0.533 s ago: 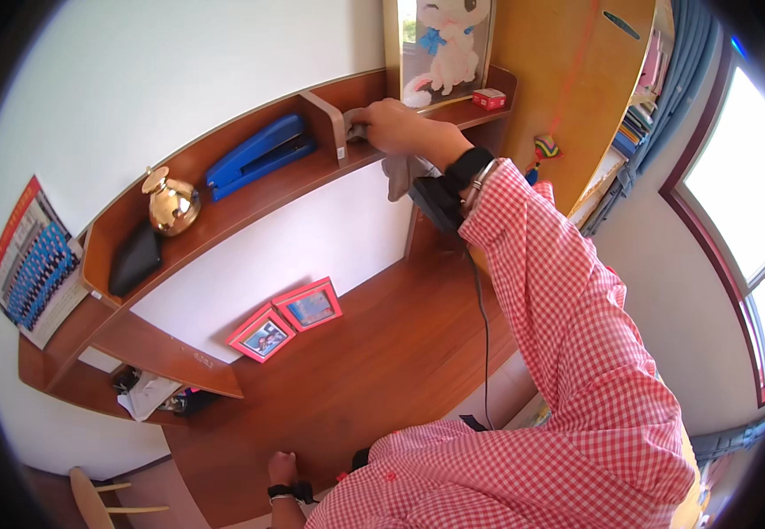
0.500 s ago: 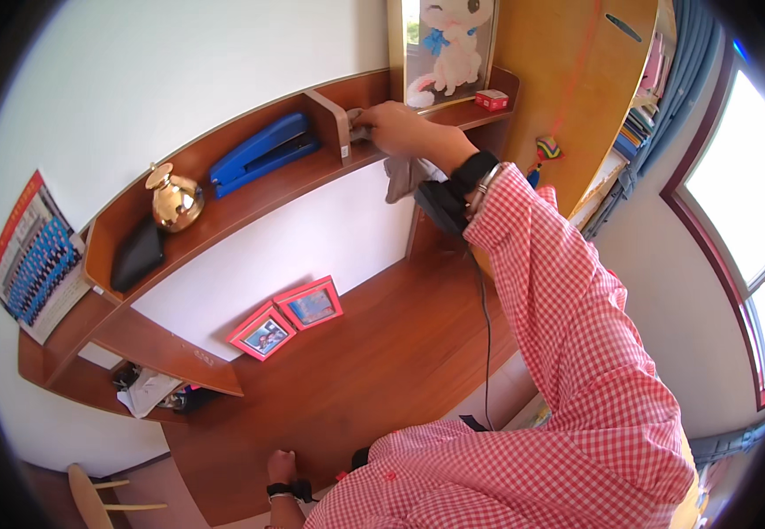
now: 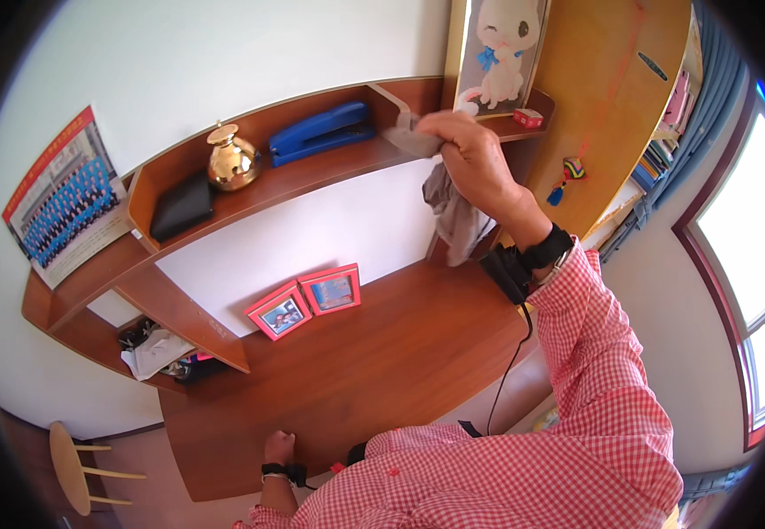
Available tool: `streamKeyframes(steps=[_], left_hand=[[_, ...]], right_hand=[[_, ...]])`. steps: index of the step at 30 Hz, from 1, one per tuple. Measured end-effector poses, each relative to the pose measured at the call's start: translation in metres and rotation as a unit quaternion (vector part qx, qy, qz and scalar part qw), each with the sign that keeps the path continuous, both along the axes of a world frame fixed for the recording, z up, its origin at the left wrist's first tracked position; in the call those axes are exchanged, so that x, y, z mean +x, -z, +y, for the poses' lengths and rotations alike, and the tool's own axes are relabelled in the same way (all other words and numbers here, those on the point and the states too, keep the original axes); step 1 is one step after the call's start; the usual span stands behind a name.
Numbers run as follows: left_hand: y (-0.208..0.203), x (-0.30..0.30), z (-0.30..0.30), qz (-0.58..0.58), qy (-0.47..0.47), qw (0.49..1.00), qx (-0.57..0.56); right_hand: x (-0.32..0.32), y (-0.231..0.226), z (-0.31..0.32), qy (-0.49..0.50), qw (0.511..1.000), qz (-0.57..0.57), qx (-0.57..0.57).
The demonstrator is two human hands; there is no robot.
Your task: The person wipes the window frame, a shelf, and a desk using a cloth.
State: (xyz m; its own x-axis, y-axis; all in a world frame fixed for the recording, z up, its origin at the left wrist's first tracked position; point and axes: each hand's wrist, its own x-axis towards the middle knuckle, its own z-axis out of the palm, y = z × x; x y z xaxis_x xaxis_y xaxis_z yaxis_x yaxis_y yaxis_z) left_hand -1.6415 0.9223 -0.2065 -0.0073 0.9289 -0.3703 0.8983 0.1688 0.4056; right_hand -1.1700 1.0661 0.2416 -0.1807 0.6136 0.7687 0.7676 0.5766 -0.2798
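Observation:
My right hand (image 3: 475, 159) is closed on a grey cloth (image 3: 453, 212) at the front of the upper shelf (image 3: 303, 172). Part of the cloth reaches to the front end of the shelf's divider and hides it; the rest hangs below the shelf board. My left hand (image 3: 280, 448) rests in a fist on the near part of the brown desk (image 3: 347, 361). Left of the divider, a blue stapler (image 3: 320, 134), a shiny gold pot-shaped ornament (image 3: 232, 161) and a black wallet-like case (image 3: 181, 210) stand on the shelf.
A framed cat picture (image 3: 501, 57) and a small red box (image 3: 528, 117) are at the shelf's right end. Pink double photo frames (image 3: 305, 301) stand on the desk. A group photo (image 3: 65, 198) leans at left. A black cable (image 3: 506, 388) hangs from my right wrist. A wooden stool (image 3: 69, 467) stands lower left.
My right hand has drawn the cloth out from right of the divider to the divider's front end. More of the cloth hangs down. My left hand stays on the desk; the view has shifted slightly.

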Motion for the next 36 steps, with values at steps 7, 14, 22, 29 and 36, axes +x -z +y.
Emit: streamKeyframes(steps=[7, 14, 22, 29, 36], left_hand=[[0.004, 0.0, 0.004, -0.047, -0.007, 0.999, 0.015], [0.005, -0.006, 0.001, -0.051, 0.039, 0.998, 0.001], [0.0, -0.006, 0.004, -0.065, 0.06, 0.996, 0.014], [0.005, -0.01, 0.003, -0.108, 0.027, 0.994, 0.012], [-0.007, -0.009, 0.01, -0.099, 0.058, 0.993, -0.012]], right_hand=[[-0.051, 0.006, 0.038, 0.035, 0.973, -0.216, 0.072], [-0.133, 0.02, 0.043, 0.032, 0.973, -0.208, -0.091], [-0.112, 0.035, 0.051, -0.071, 0.981, -0.178, 0.018], [-0.064, 0.023, 0.057, 0.149, 0.957, -0.234, -0.084], [-0.107, 0.027, 0.04, -0.007, 0.978, -0.206, -0.025]])
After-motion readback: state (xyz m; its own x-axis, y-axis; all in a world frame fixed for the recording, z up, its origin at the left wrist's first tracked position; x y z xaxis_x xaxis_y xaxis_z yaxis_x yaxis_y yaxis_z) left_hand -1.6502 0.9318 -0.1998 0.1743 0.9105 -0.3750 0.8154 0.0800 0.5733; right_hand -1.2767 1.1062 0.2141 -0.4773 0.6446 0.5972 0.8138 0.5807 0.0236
